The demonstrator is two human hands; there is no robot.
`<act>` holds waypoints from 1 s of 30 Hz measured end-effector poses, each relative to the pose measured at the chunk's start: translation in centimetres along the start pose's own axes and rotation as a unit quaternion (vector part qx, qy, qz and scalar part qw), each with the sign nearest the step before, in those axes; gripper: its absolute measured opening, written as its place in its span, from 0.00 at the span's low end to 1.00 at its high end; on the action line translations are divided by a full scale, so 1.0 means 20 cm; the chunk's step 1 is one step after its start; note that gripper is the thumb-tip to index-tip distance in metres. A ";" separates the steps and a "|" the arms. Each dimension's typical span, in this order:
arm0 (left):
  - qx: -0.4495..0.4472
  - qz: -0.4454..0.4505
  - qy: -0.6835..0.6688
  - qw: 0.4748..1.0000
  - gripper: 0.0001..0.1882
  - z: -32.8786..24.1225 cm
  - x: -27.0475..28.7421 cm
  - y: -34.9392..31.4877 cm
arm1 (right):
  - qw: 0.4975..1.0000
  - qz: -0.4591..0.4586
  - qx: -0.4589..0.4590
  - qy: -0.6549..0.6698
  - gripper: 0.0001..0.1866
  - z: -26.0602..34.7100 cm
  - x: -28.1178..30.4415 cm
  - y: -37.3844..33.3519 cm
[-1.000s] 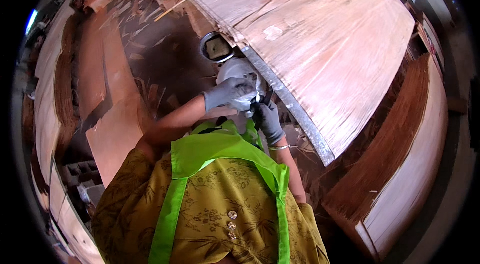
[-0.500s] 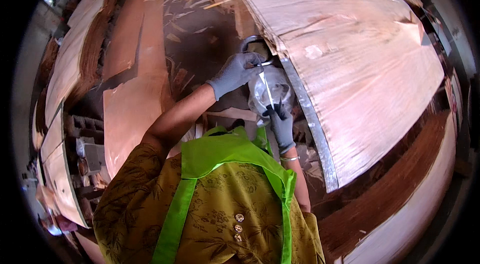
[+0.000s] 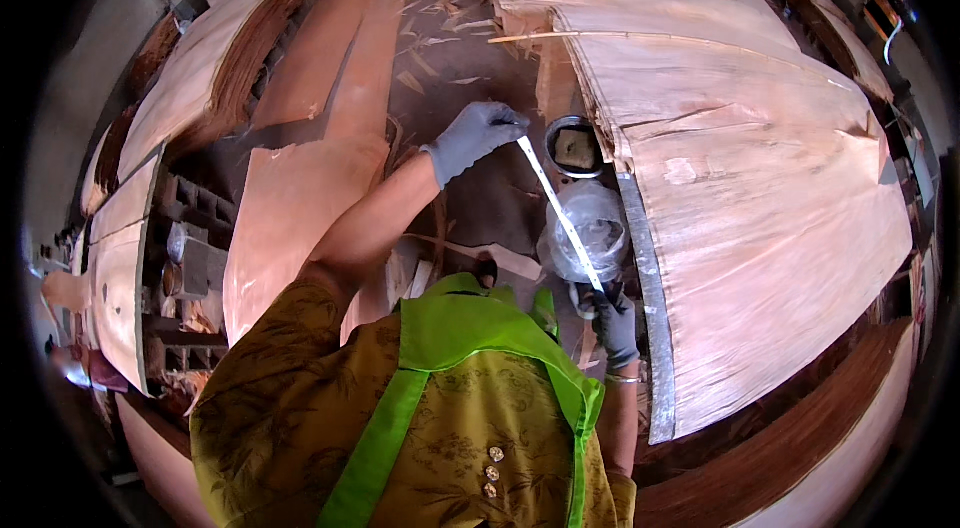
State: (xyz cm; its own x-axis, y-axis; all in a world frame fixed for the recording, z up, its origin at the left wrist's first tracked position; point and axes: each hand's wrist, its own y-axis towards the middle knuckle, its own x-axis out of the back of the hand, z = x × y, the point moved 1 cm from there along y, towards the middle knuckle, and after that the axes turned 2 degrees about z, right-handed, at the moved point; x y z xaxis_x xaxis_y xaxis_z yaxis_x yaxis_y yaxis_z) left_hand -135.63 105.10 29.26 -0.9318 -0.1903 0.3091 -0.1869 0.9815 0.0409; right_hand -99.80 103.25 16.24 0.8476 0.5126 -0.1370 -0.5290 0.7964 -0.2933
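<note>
A narrow white strip of tape (image 3: 561, 212) with small dark marks runs taut and slanting between my two gloved hands. My left hand (image 3: 482, 133), in a grey glove, pinches its upper end. Lower and to the right, my right hand (image 3: 611, 320) grips the other end; dark patches cover its glove fingers, and whether a roll lies in the palm cannot be made out. Behind the strip is a clear plastic bag (image 3: 592, 233). Just beyond the bag stands a round dark-rimmed bowl (image 3: 574, 146) with a brownish block inside.
On my right lies a wide stack of thin wood veneer sheets (image 3: 740, 228), edged by a grey metal strip (image 3: 650, 328). A thin stick (image 3: 650, 35) lies across it. More veneer sheets (image 3: 300, 218) are at left, beside hollow blocks (image 3: 200, 203). Wood scraps litter the floor.
My hands have moved apart, so a longer length of tape shows between them. The right hand came down toward me. My view shifted, and the bowl is now less covered.
</note>
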 end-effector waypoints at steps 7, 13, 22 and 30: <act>0.025 -0.071 0.011 0.997 0.07 0.77 0.00 0.38 | 0.985 -0.007 0.044 -0.167 0.14 -0.10 0.34 -0.06; -0.059 -0.153 0.088 0.983 0.13 1.10 -0.40 0.80 | 0.789 -0.431 0.228 -0.374 0.14 0.45 1.03 0.07; -0.036 -0.138 0.192 0.971 0.10 1.54 -0.51 1.07 | 0.967 -0.241 -0.037 0.071 0.25 0.15 -0.11 1.12; -0.026 -0.040 0.285 0.957 0.10 1.44 -0.38 1.16 | 0.922 -0.379 -0.049 0.062 0.15 -0.10 -0.62 1.66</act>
State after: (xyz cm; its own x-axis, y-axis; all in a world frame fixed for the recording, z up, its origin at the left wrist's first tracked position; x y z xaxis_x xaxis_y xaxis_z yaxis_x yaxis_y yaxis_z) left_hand -141.79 128.74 0.54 -0.5912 -0.2387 0.7704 -0.2215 0.9665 0.1294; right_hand -127.83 122.66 6.22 0.9736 -0.2251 0.0366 0.2185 0.8748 -0.4324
